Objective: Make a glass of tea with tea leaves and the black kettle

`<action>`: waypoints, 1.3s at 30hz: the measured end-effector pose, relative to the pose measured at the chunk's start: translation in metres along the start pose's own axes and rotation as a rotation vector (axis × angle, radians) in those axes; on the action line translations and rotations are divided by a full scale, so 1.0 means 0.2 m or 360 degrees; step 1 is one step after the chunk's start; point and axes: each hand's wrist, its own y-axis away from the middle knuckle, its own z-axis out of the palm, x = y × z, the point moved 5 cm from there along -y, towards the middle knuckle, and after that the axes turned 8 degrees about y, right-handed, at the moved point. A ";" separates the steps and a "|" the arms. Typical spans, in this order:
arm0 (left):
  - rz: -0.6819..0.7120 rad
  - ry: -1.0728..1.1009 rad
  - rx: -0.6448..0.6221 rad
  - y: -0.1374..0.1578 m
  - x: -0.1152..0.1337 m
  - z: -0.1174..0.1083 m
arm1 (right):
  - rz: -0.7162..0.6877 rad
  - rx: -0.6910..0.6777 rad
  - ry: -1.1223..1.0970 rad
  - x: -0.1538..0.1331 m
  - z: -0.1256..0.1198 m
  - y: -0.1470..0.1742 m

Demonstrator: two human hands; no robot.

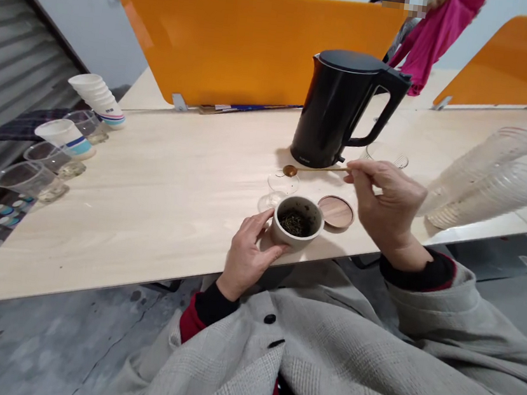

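Observation:
My left hand (250, 253) grips a small pale jar (295, 238) by its side, close to the table's front edge. Dark, thin tea leaves (295, 223) lie inside it. In my right hand (382, 206), thumb and fingers pinch the thin handle of a small brown spoon (290, 171). The spoon's bowl is held over a clear stemmed glass (282, 184), just behind the jar; I cannot make out what the spoon carries. A round wooden lid (336, 211) rests on the table to the right of the jar.
A black electric kettle (334, 113) stands behind the spoon. Stacked clear plastic cups (490, 184) lean at the right. Paper cups (95, 99) and clear cups (30, 181) line the left side. An orange divider (243, 47) crosses the back; beyond it a person holds pink cloth (431, 42).

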 end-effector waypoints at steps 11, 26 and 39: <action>-0.0042 0.0015 0.0006 0.01 -0.02 0.00 | -0.0111 0.0011 0.0006 -0.04 0.04 0.01; -0.0018 0.0042 0.0004 0.00 -0.02 0.00 | -0.0233 0.0045 0.0014 -0.09 0.02 0.02; -0.0049 0.0043 0.0032 0.00 -0.03 0.00 | 0.0803 0.0534 -0.0189 0.52 -0.23 -0.19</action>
